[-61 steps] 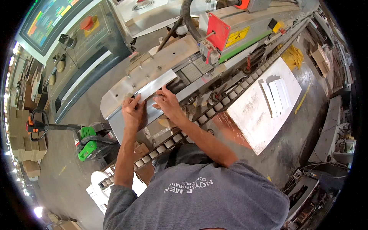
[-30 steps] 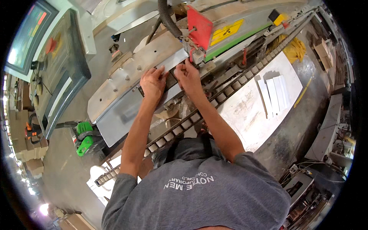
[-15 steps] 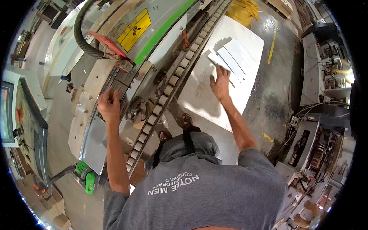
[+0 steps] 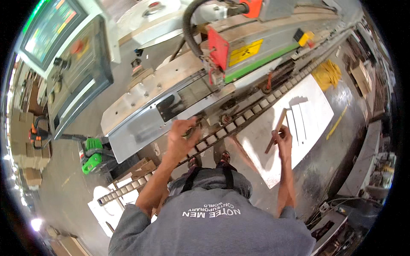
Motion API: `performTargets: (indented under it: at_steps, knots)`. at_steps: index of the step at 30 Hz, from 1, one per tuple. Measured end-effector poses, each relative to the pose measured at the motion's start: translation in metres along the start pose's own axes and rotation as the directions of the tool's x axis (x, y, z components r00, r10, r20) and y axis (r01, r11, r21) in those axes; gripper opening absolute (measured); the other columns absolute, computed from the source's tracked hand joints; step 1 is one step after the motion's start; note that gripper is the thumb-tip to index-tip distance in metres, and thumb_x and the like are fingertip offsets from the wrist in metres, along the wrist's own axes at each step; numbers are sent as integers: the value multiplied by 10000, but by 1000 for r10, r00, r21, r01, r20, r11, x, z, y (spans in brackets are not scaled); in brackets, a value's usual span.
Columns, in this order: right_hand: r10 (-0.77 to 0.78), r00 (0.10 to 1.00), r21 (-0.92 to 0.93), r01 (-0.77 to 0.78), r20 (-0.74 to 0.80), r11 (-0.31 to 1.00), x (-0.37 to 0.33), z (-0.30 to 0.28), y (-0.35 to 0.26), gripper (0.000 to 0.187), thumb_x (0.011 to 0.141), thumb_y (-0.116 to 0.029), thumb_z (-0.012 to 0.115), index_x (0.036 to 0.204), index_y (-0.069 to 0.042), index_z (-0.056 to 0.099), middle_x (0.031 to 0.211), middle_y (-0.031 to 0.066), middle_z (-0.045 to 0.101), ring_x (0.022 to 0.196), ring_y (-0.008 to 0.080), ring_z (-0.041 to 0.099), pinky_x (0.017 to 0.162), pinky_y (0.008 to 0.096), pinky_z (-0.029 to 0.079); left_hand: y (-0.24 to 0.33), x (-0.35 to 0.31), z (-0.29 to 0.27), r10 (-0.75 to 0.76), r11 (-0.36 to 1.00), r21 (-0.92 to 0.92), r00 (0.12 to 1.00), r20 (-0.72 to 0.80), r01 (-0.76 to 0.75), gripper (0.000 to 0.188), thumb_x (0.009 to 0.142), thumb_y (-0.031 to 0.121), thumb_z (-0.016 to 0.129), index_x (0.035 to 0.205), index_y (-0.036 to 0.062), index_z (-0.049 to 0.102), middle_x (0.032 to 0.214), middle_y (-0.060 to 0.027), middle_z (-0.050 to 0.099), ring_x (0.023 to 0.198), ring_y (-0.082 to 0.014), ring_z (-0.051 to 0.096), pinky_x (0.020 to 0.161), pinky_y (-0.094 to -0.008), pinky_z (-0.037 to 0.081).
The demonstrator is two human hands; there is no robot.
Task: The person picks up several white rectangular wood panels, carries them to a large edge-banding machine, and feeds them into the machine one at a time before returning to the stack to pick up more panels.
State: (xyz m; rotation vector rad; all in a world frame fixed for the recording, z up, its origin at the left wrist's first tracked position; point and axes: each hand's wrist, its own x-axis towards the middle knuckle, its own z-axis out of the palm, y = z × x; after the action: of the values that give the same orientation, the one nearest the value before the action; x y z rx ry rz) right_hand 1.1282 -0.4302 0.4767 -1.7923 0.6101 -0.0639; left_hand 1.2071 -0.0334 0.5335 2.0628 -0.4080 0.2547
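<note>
My right hand (image 4: pixel 283 139) pinches a narrow, shaded brown strip (image 4: pixel 280 121) between thumb and fingers, above a large white panel (image 4: pixel 319 107). Several thin white strips (image 4: pixel 299 120) lie side by side on that panel, beyond my hand. My left hand (image 4: pixel 181 137) hovers by the front edge of a machine bed (image 4: pixel 143 135), beside the roller track (image 4: pixel 212 139). Its fingers are bent and apart, somewhat blurred, with nothing visible in them.
A red guard (image 4: pixel 218 48) and a ribbed hose (image 4: pixel 188 26) rise over the machine bed. At the left stands a control panel with a lit screen (image 4: pixel 53 34). A green part (image 4: pixel 92 157) sits below the bed's end. Yellow cloth (image 4: pixel 328 74) lies past the white panel.
My right hand has picked up the strip and drawn it nearer. My left hand has shifted from the machine bed toward the roller track. The whole view has turned leftward.
</note>
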Motion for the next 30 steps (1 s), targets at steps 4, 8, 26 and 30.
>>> performTargets:
  at_steps: [4, 8, 26, 30]
  knots:
    - [-128, 984, 468, 55, 125, 882, -52, 98, -44, 401, 874, -109, 704, 1222, 37, 569, 1051, 126, 641, 964, 211, 628, 831, 354, 535, 47, -6, -2, 93, 988, 98, 964, 248, -120, 534, 751, 164, 844, 1230, 16, 662, 1198, -187, 636, 994, -344, 645, 892, -420, 526]
    - [-219, 924, 689, -64, 314, 722, -75, 195, -94, 449, 891, -159, 701, 1264, 33, 538, 1132, 132, 628, 1056, 218, 598, 918, 349, 500, 33, -24, -10, -15, 998, 61, 975, 224, 1, 557, 754, 192, 849, 1257, 45, 658, 1231, -219, 619, 1064, -370, 634, 886, -409, 548]
    - [-258, 816, 632, -160, 518, 759, -58, 389, -119, 680, 952, -182, 640, 1435, 133, 281, 1334, 243, 518, 1024, 218, 643, 822, 318, 589, -113, 8, -130, 237, 802, 589, 958, -165, -97, 402, 647, 118, 870, 1034, 123, 764, 1006, -115, 604, 964, -311, 546, 838, -434, 432]
    - [-294, 796, 613, -118, 529, 782, -56, 390, -122, 579, 945, -193, 646, 1338, 133, 371, 1329, 251, 521, 1020, 220, 645, 818, 315, 593, -124, 1, -139, 139, 837, 547, 966, -217, 3, 384, 685, 103, 850, 1058, 99, 758, 917, -90, 611, 867, -288, 553, 794, -412, 439]
